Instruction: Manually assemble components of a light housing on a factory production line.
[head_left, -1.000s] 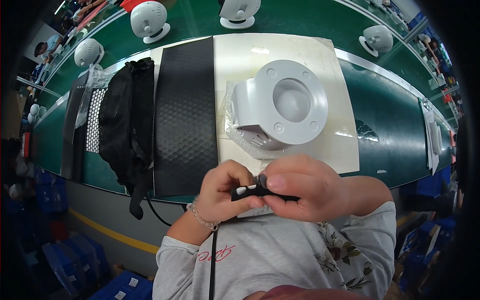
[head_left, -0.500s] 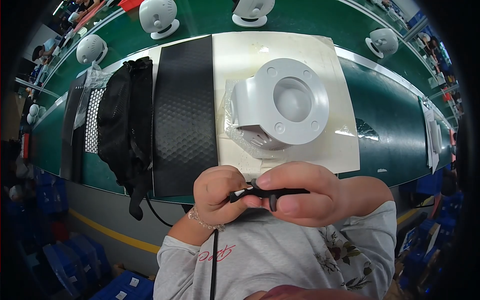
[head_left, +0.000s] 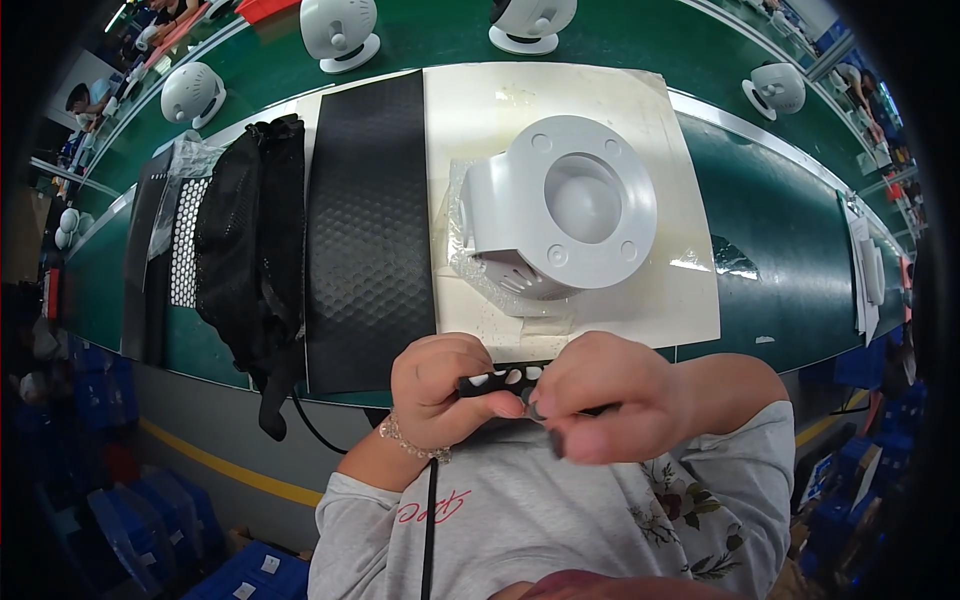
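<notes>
A small black perforated strip (head_left: 497,380) with pale oval holes is pinched between both hands close to the person's chest, just below the near edge of the green bench (head_left: 780,250). The left hand (head_left: 445,385) curls its fingers shut around the strip's left end; the right hand (head_left: 600,395) clamps thumb and fingers on the right end, hiding most of it.

Just beyond the hands a grey round housing (head_left: 560,215) with a dished centre and four holes in its flange sits on crinkled clear wrap — all on a cream sheet (head_left: 680,300). To its left lies a black textured mat (head_left: 370,230), then a black mesh bag (head_left: 250,250) with a strap hanging over the bench edge, then a clear plastic packet (head_left: 185,160). White round units (head_left: 340,30) stand along the far side of the bench. Blue crates (head_left: 150,520) sit on the floor at lower left.
</notes>
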